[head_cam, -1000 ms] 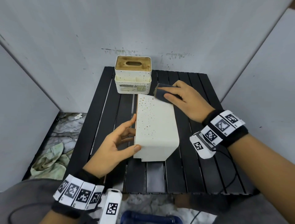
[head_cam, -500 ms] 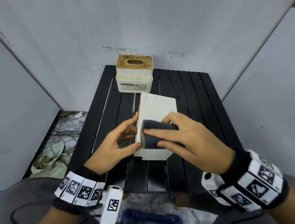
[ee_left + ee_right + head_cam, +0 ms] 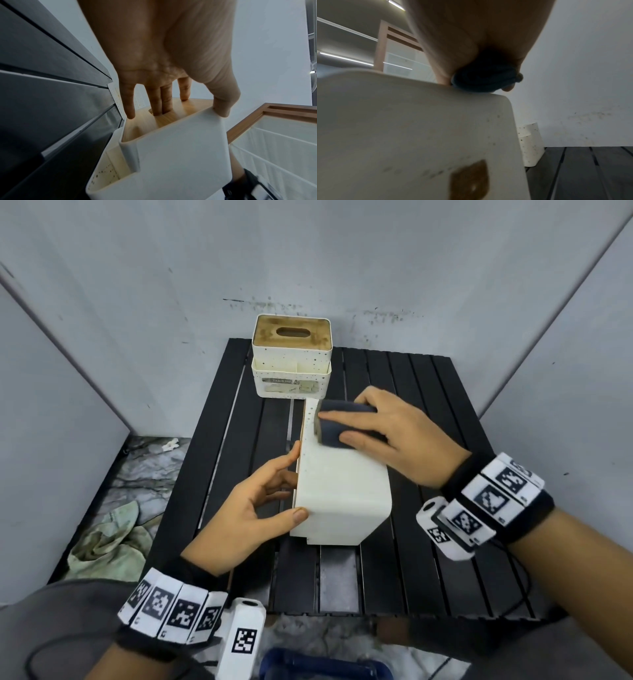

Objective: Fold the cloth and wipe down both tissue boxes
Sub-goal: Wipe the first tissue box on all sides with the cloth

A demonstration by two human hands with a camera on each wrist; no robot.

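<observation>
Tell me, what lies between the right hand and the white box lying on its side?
The folded dark cloth, pressed under the right hand onto the white box; the head view shows it.

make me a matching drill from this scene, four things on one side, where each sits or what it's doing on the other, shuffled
Things:
1. folded dark cloth
2. near tissue box
3. far tissue box
4. left hand

States:
A. upright at the table's back edge
B. steadying the near box's side
C. lying on its side mid-table
D. pressed on the near box under the right hand

Pairs: 1-D, 2-C, 3-A, 4-B
</observation>
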